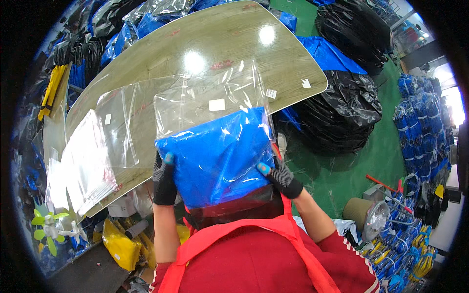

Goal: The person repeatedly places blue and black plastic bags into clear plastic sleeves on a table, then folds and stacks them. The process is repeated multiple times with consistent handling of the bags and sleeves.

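Note:
A folded blue plastic sheet [220,154] sits in the lower part of a clear plastic bag [195,110] in front of my chest. The upper part of the bag is slack and lies over the table, with a white label [216,105] on it. My left hand [165,178], in a black and grey glove with blue fingertips showing, is closed on the left edge of the bundle. On the right edge my right hand [281,177], gloved alike, grips the bundle with its thumb on the front. Fingers behind the bundle are hidden.
The wood-grain table [229,36] has a rounded far right corner. Clear bags [117,129] lie on its left beside a shiny stack of bags [90,161]. Large black bundles [337,110] stand on the green floor. A small green fan [49,227] is at lower left; blue bundles [422,122] are piled right.

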A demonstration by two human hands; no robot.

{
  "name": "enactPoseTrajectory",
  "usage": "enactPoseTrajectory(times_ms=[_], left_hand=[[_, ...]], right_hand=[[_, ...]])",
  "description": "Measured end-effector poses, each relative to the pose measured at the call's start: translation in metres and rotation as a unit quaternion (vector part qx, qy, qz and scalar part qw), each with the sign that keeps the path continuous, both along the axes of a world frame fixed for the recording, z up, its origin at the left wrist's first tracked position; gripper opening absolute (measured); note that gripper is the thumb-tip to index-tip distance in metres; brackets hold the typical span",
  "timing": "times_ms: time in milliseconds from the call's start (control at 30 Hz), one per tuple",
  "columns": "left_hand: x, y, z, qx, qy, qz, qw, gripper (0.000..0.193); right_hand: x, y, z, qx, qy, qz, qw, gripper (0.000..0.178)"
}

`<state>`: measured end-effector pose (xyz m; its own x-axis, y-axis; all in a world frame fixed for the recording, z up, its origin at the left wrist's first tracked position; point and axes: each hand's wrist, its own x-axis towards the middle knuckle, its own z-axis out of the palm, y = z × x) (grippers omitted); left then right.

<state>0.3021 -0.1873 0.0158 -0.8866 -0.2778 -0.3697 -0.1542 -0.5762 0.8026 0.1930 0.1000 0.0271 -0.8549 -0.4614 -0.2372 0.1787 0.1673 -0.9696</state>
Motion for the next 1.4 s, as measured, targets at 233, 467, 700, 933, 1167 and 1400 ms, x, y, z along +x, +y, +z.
enactPoseTrajectory(times_ms=[233, 467, 700, 933, 1167, 1400], left_hand=[[0.028, 0.023, 0.015, -0.051, -0.044, 0.063, 0.996, 0.058], [0.027, 0.006, -0.018, -0.133, -0.065, -0.070, 0.987, 0.069], [0.094, 0.025, -0.091, -0.128, -0.177, -0.136, 0.966, 0.087], [0.053, 0.011, -0.075, -0.033, -0.041, -0.154, 0.987, 0.055], [-0.061, 0.063, -0.050, 0.084, 0.120, 0.005, 0.989, 0.034], [-0.090, 0.020, 0.150, -0.723, 0.078, -0.247, 0.640, 0.044]], right_hand=[[-0.006, -0.003, 0.003, -0.023, 0.018, -0.073, 0.997, 0.047], [0.013, 0.017, -0.021, 0.044, -0.014, 0.005, 0.999, 0.055], [0.044, 0.029, -0.029, -0.088, -0.050, 0.047, 0.994, 0.078], [0.028, 0.036, 0.000, 0.056, 0.058, -0.010, 0.997, 0.089], [-0.039, -0.035, 0.034, -0.221, 0.174, -0.170, 0.945, 0.085], [-0.097, -0.011, 0.053, -0.190, 0.409, 0.023, 0.892, 0.059]])
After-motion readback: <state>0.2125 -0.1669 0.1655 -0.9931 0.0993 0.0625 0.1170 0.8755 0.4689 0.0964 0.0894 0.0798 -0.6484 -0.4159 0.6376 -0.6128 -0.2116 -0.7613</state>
